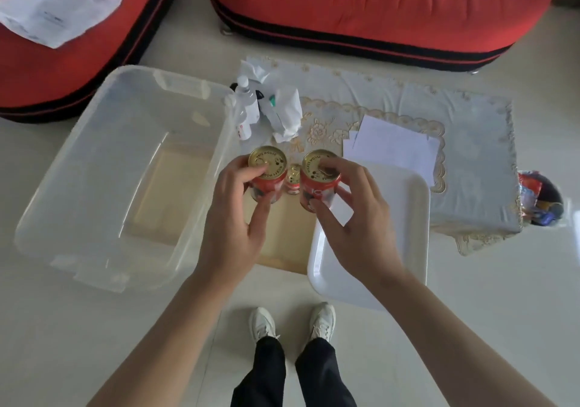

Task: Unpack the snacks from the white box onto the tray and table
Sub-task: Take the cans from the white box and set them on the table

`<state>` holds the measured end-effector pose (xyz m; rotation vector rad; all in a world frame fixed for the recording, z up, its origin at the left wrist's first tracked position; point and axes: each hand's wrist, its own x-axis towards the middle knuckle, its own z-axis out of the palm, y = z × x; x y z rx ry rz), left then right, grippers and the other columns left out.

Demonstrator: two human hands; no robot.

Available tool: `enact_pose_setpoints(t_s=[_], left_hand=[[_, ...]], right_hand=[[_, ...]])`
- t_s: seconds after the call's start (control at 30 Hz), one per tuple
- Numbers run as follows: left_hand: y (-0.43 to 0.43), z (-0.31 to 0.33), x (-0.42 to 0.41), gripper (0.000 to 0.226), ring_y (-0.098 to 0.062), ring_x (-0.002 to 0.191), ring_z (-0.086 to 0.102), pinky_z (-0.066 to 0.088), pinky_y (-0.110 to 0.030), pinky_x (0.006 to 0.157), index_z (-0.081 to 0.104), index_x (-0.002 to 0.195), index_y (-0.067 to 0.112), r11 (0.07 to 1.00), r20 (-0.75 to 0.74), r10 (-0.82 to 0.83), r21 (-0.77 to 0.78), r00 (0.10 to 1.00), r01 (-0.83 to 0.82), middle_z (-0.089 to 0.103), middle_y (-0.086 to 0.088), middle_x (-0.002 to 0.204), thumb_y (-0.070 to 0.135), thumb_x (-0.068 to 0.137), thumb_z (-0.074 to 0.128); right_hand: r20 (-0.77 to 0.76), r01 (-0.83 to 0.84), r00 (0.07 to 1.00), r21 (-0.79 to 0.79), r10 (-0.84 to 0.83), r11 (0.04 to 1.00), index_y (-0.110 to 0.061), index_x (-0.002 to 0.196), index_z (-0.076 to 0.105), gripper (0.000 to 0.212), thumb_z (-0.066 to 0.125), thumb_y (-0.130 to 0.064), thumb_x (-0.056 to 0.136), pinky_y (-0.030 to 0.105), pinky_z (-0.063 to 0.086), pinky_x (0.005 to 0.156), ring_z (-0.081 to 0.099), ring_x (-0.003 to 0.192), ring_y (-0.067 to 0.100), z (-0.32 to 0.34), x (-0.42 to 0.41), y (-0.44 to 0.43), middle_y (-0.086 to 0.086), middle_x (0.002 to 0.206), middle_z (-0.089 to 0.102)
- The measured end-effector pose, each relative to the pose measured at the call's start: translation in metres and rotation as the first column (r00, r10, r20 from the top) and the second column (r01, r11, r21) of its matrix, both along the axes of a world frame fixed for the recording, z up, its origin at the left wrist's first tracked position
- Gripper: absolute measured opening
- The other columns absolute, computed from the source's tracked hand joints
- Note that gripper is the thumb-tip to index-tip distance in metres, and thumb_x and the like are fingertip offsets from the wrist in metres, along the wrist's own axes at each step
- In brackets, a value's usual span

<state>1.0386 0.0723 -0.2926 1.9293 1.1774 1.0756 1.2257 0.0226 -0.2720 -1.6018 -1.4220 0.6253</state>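
Your left hand [238,218] grips the left can [266,171] just left of the white tray [392,218], fingers curled over the rim of its gold lid and thumb pressed on the red side nearest you. Your right hand [351,215] holds the right can [317,187] the same way at the tray's far-left corner, fingers bent over the lid, thumb on the wall. Both cans stand upright, long axis vertical, gold lids facing up at you, side by side but not touching. Between them, lower down, a small can [293,180] also stands lid up, left of the tray.

The tray lies on a low table [282,237] of pale wood. Beyond the tray a lace-edged cloth [470,130] covers the tabletop, with white papers [395,146] at the tray's far edge. Further left of the tray sits the white box [78,171] – translucent, open side up. Beyond the tray to the left are a plastic bottle [246,105] and crumpled tissue [287,111].

The floor [486,312] is pale tile. A red sofa [376,5] runs along the far side of the tray – a second seat further left carries a white plastic bag [53,8]
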Motion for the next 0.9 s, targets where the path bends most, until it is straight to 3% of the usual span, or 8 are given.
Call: enact_pose_setpoints(t_s=[0.1, 0.5, 0.73, 0.9], left_hand=[[-0.004, -0.039, -0.001, 0.04, -0.031, 0.129, 0.056, 0.053, -0.052, 0.1, 0.048, 0.134, 0.014, 0.998, -0.021, 0.046, -0.036, 0.999, -0.047, 0.051, -0.011, 0.142, 0.005, 0.099, 0.064], [0.001, -0.16, -0.007, 0.042, -0.028, 0.131, 0.055, 0.054, -0.055, 0.099, 0.05, 0.134, 0.013, 0.983, -0.042, 0.152, -0.099, 0.988, -0.155, 0.05, -0.01, 0.141, 0.003, 0.097, 0.068], [0.012, -0.186, -0.011, 0.04, -0.027, 0.134, 0.054, 0.052, -0.054, 0.102, 0.05, 0.135, 0.017, 0.987, 0.014, 0.124, -0.108, 0.992, -0.121, 0.051, -0.009, 0.14, 0.009, 0.098, 0.061], [0.019, -0.197, -0.009, 0.042, -0.021, 0.131, 0.057, 0.054, -0.05, 0.101, 0.051, 0.133, 0.02, 0.986, 0.036, 0.123, -0.12, 0.992, -0.118, 0.051, -0.01, 0.138, 0.005, 0.096, 0.064]], right_hand=[[-0.004, -0.016, 1.0, -0.024, 0.016, 1.0, -0.014, 0.133, 0.055, 0.044, 0.072, -0.012, 0.092, 0.028, 0.053, 0.099, 0.058, 0.121, 0.009, -0.033, 0.0, -0.001, -0.003, 0.128, 0.059], [-0.063, -0.016, 0.998, -0.122, 0.008, 0.992, -0.015, 0.132, 0.055, 0.045, 0.074, -0.007, 0.091, 0.027, 0.054, 0.095, 0.06, 0.116, 0.011, -0.15, -0.014, 0.015, -0.003, 0.125, 0.059], [-0.011, -0.067, 0.998, -0.112, 0.066, 0.991, -0.013, 0.132, 0.055, 0.046, 0.073, -0.003, 0.091, 0.019, 0.049, 0.098, 0.058, 0.122, 0.014, -0.174, -0.03, 0.019, 0.0, 0.129, 0.056], [0.0, -0.036, 0.999, -0.106, 0.036, 0.994, -0.016, 0.13, 0.055, 0.048, 0.074, 0.0, 0.089, 0.021, 0.051, 0.096, 0.059, 0.121, 0.013, -0.185, -0.026, 0.024, -0.002, 0.129, 0.056]])
